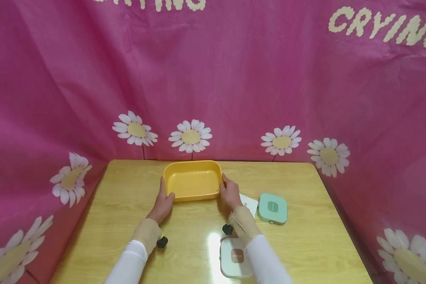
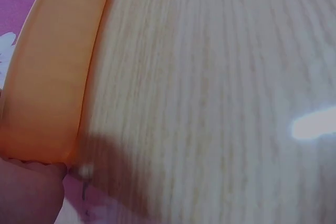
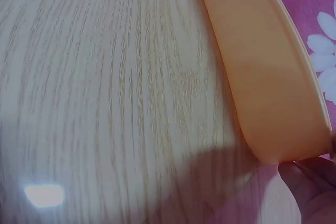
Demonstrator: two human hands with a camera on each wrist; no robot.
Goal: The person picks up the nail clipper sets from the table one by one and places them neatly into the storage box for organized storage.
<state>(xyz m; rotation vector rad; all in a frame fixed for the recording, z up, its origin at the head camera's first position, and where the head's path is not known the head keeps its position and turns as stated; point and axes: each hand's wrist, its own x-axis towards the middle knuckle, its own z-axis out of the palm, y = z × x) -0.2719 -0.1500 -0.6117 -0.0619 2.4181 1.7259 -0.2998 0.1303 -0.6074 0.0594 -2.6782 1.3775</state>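
Head view: the yellow tray (image 1: 193, 182) is by the far edge of the wooden table (image 1: 127, 197), open side up, its long axis running left to right, roughly along that edge. The left hand (image 1: 162, 204) grips its left end, thumb at the near corner; the right hand (image 1: 230, 194) holds the right end. Near the right wrist lie a white card (image 1: 249, 204) and a green case (image 1: 272, 208); the right forearm partly hides a pale case (image 1: 234, 258)
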